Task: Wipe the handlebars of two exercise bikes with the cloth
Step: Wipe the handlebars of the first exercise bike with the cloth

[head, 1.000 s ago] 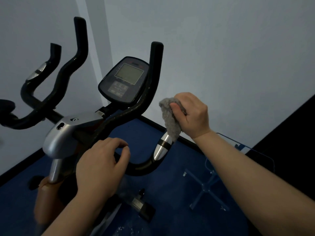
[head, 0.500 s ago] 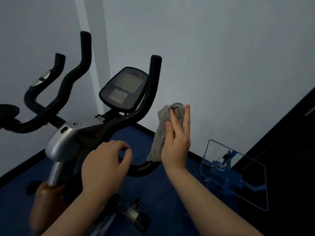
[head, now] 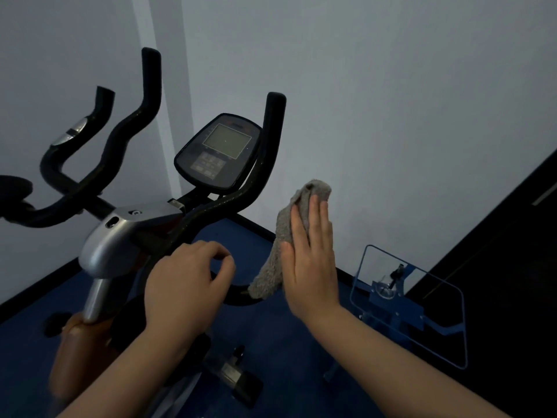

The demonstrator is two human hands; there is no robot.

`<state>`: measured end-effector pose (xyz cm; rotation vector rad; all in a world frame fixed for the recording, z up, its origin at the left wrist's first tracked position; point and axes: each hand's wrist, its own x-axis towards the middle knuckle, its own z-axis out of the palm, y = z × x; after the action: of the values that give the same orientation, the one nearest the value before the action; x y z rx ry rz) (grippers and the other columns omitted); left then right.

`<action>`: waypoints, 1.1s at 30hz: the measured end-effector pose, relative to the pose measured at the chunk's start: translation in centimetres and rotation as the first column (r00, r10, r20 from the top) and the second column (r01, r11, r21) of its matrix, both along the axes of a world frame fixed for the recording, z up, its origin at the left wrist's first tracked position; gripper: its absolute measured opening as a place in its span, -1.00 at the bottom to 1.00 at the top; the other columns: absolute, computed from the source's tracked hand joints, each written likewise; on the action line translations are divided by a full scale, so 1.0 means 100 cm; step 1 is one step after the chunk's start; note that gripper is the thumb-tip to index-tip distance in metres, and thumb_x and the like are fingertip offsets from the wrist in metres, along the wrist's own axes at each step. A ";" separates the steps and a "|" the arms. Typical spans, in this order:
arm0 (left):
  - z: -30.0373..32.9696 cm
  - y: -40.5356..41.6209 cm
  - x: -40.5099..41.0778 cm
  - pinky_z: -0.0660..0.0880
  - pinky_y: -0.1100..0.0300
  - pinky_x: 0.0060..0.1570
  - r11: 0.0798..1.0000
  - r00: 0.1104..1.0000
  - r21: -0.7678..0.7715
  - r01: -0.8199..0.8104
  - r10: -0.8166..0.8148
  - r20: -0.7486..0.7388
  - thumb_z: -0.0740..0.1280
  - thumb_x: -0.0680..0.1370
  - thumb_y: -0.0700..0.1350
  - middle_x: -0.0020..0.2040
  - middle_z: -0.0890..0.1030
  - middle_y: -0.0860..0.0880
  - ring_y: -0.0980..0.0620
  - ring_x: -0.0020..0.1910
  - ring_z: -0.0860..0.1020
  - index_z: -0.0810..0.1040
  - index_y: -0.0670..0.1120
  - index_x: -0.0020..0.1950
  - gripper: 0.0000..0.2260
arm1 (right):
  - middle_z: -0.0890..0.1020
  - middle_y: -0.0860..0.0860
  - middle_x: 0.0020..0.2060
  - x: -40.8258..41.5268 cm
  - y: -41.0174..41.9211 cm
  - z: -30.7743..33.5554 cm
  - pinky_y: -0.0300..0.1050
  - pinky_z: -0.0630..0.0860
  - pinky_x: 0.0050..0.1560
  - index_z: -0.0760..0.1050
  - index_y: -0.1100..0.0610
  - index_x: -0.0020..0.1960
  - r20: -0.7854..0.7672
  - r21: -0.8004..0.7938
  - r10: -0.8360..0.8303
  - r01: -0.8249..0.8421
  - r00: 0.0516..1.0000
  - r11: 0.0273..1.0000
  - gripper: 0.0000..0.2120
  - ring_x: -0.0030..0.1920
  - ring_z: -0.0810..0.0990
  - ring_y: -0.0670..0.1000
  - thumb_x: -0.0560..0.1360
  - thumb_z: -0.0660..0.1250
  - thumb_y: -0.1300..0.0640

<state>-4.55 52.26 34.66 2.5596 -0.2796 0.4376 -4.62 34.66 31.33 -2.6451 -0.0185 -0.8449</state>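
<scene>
Head view, frame centre: right hand [head: 310, 260], fingers straight, presses fuzzy grey cloth [head: 289, 236] against black handlebar [head: 265, 164]; console [head: 218, 153] lettering unreadable.

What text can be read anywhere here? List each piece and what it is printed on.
None can be read.
Console: a strip of print above the screen, too blurred to read.
Screen: blank, no digits showing.
Buttons under the screen: markings too small and dim to read.
Cloth, handlebar, blue stand: no lettering visible.
</scene>
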 end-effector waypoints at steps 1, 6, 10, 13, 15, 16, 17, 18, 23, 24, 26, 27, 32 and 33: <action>0.000 0.000 0.000 0.20 0.26 -0.40 1.000 1.000 0.000 -0.001 0.001 -0.001 0.28 0.50 0.02 -0.28 0.40 0.21 0.16 -0.35 0.37 0.59 0.08 -0.14 -0.89 | -0.05 0.08 0.55 -0.001 -0.001 -0.001 0.06 -0.08 0.53 0.05 0.13 0.53 0.001 -0.014 0.004 -0.004 1.000 1.000 -0.51 0.54 -0.16 0.04 0.62 -0.03 0.07; 0.000 0.001 -0.001 0.22 0.33 -0.39 0.999 1.000 -0.034 -0.018 0.018 -0.025 0.26 0.50 0.05 -0.23 0.43 0.22 0.17 -0.35 0.39 0.58 0.10 -0.10 -0.88 | 0.17 0.08 0.51 0.022 -0.030 0.019 0.02 -0.12 0.53 0.22 0.14 0.48 0.073 -0.210 0.032 -0.016 0.997 0.978 -0.54 0.53 -0.01 0.05 0.59 0.05 0.06; -0.001 0.002 -0.001 0.17 0.40 -0.39 0.998 0.999 -0.047 -0.036 0.034 -0.039 0.26 0.51 0.04 -0.21 0.44 0.24 0.17 -0.34 0.39 0.59 0.10 -0.08 -0.88 | 0.48 0.16 0.26 0.051 -0.041 0.040 0.00 0.46 0.24 0.46 0.19 0.29 0.143 -0.046 0.072 -0.066 0.987 0.997 -0.65 0.29 0.41 0.13 0.57 0.14 0.09; -0.002 0.002 0.000 0.18 0.40 -0.39 0.997 0.998 -0.046 -0.054 0.052 -0.042 0.26 0.50 0.04 -0.21 0.46 0.23 0.16 -0.32 0.41 0.58 0.09 -0.09 -0.88 | 0.56 0.10 0.06 0.057 -0.040 0.044 -0.07 0.56 -0.03 0.50 0.19 0.16 0.241 0.129 0.046 -0.079 0.969 0.988 -0.68 0.01 0.52 0.00 0.58 0.09 0.05; -0.003 0.002 0.001 0.20 0.39 -0.39 0.998 0.998 -0.040 -0.057 0.055 -0.043 0.26 0.50 0.04 -0.20 0.46 0.22 0.16 -0.30 0.42 0.58 0.10 -0.09 -0.88 | 0.58 0.06 0.03 0.058 -0.035 0.042 -0.17 0.53 -0.01 0.50 0.19 0.16 0.296 0.360 -0.046 -0.067 0.954 0.931 -0.64 -0.01 0.51 -0.10 0.59 0.07 0.01; -0.003 0.002 0.001 0.20 0.38 -0.39 0.998 0.997 -0.035 -0.058 0.056 -0.045 0.25 0.50 0.04 -0.20 0.46 0.22 0.17 -0.29 0.42 0.58 0.10 -0.09 -0.88 | 0.59 0.04 0.04 0.056 -0.031 0.039 -0.18 0.53 0.04 0.50 0.18 0.18 0.308 0.483 -0.108 -0.057 0.945 0.874 -0.65 0.02 0.53 -0.10 0.59 0.07 0.01; -0.002 0.002 0.001 0.20 0.38 -0.39 0.998 0.997 -0.030 -0.059 0.058 -0.047 0.25 0.50 0.04 -0.21 0.46 0.22 0.17 -0.28 0.42 0.58 0.10 -0.09 -0.88 | 0.61 0.03 0.08 0.055 -0.026 0.036 -0.16 0.53 0.10 0.49 0.18 0.20 0.309 0.585 -0.167 -0.049 0.936 0.809 -0.66 0.06 0.56 -0.08 0.60 0.08 0.02; -0.002 0.002 0.000 0.19 0.38 -0.40 0.998 0.997 -0.025 -0.061 0.060 -0.048 0.26 0.50 0.04 -0.21 0.46 0.23 0.18 -0.28 0.42 0.58 0.10 -0.10 -0.88 | 0.61 0.04 0.12 0.051 -0.020 0.032 -0.14 0.52 0.17 0.48 0.17 0.24 0.316 0.648 -0.214 -0.046 0.924 0.760 -0.67 0.12 0.57 -0.04 0.60 0.10 0.05; -0.002 0.001 0.001 0.22 0.33 -0.40 0.998 0.997 -0.006 -0.058 0.057 -0.043 0.26 0.50 0.04 -0.23 0.47 0.22 0.17 -0.28 0.44 0.57 0.11 -0.12 -0.89 | 0.47 0.16 0.33 0.038 0.001 0.013 -0.19 0.38 0.36 0.43 0.23 0.32 0.467 0.546 -0.239 -0.065 0.851 0.835 -0.68 0.35 0.43 0.03 0.58 0.21 0.27; -0.002 0.001 0.002 0.22 0.33 -0.40 0.998 0.998 0.001 -0.055 0.055 -0.044 0.26 0.50 0.04 -0.23 0.47 0.22 0.17 -0.28 0.44 0.57 0.11 -0.12 -0.90 | 0.45 0.19 0.34 0.035 0.003 0.008 -0.15 0.39 0.35 0.44 0.24 0.31 0.475 0.520 -0.219 -0.071 0.852 0.851 -0.68 0.36 0.43 0.06 0.57 0.22 0.28; -0.002 0.000 0.003 0.22 0.32 -0.40 0.999 0.997 0.008 -0.051 0.051 -0.050 0.26 0.50 0.06 -0.24 0.46 0.22 0.18 -0.30 0.43 0.56 0.12 -0.12 -0.89 | 0.43 0.20 0.34 0.028 0.004 -0.003 -0.06 0.43 0.32 0.46 0.27 0.29 0.481 0.456 -0.174 -0.075 0.859 0.887 -0.68 0.35 0.44 0.11 0.54 0.25 0.30; -0.002 0.000 0.003 0.22 0.31 -0.41 0.999 0.997 0.009 -0.050 0.050 -0.051 0.26 0.50 0.06 -0.25 0.45 0.22 0.17 -0.32 0.43 0.56 0.12 -0.12 -0.89 | 0.43 0.19 0.33 0.025 0.003 -0.009 -0.03 0.45 0.31 0.46 0.27 0.28 0.483 0.426 -0.155 -0.076 0.862 0.902 -0.68 0.34 0.46 0.12 0.53 0.26 0.31; -0.001 0.000 0.002 0.26 0.24 -0.40 0.999 0.998 0.022 -0.043 0.044 -0.042 0.27 0.49 0.05 -0.25 0.45 0.21 0.16 -0.34 0.42 0.57 0.11 -0.13 -0.90 | 0.47 0.16 0.29 0.012 0.001 -0.019 -0.04 0.50 0.25 0.48 0.26 0.26 0.465 0.380 -0.133 -0.061 0.875 0.923 -0.70 0.29 0.51 0.09 0.56 0.24 0.21; -0.001 0.000 0.003 0.25 0.24 -0.40 0.999 0.998 0.021 -0.045 0.046 -0.041 0.27 0.49 0.05 -0.25 0.45 0.21 0.16 -0.34 0.42 0.57 0.10 -0.13 -0.90 | 0.47 0.16 0.28 0.010 0.003 -0.021 -0.05 0.50 0.24 0.48 0.25 0.26 0.454 0.385 -0.140 -0.053 0.880 0.921 -0.70 0.28 0.51 0.08 0.56 0.24 0.20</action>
<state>-4.29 52.22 34.58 2.5958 -0.2126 0.4001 -3.67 35.00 29.25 -2.0237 0.0774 -1.3433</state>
